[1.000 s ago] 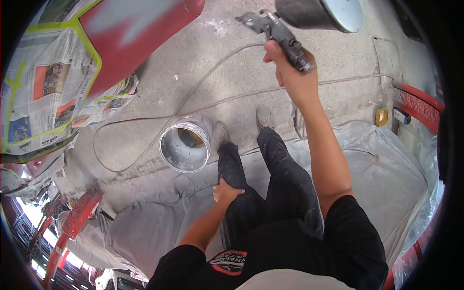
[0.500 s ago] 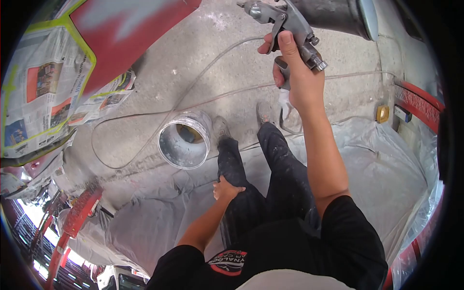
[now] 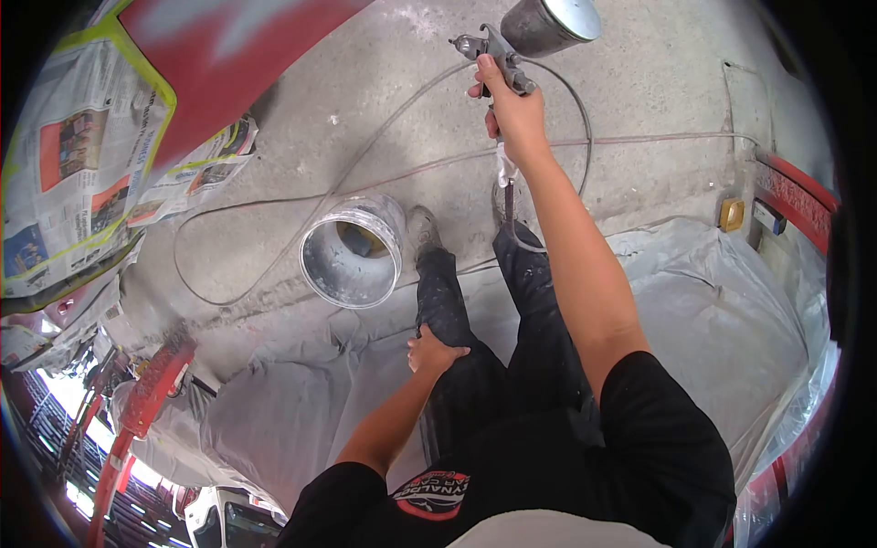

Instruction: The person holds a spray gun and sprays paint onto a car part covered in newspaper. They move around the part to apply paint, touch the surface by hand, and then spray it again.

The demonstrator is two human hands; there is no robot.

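Observation:
My right hand [image 3: 519,114] is wrapped round the handle of a metal spray gun [image 3: 498,57], away from the car panel. A grey paint cup [image 3: 539,29] with a pale lid sits on the gun. White wrapping [image 3: 505,166] shows below the handle, where the hose [image 3: 587,119] hangs in a loop. My left hand [image 3: 437,351] rests on my left knee, thumb to one side and fingers bent over the other, holding no tool. Left of the gun is a red panel [image 3: 215,87] with light grey patches, edged with yellow tape and masking newspaper [image 3: 78,173].
A paint-stained bucket [image 3: 352,297] with something yellowish inside stands by my left foot. The hose trails over the concrete floor [image 3: 365,100]. Plastic sheeting [image 3: 722,310] lies around my legs. Red bars [image 3: 151,393] stand at both sides. A yellow block [image 3: 731,215] sits at right.
My right hand and the spray gun have moved lower and farther from my head, slightly left in view. A hose loop now shows beside the gun. My left hand stays on the knee.

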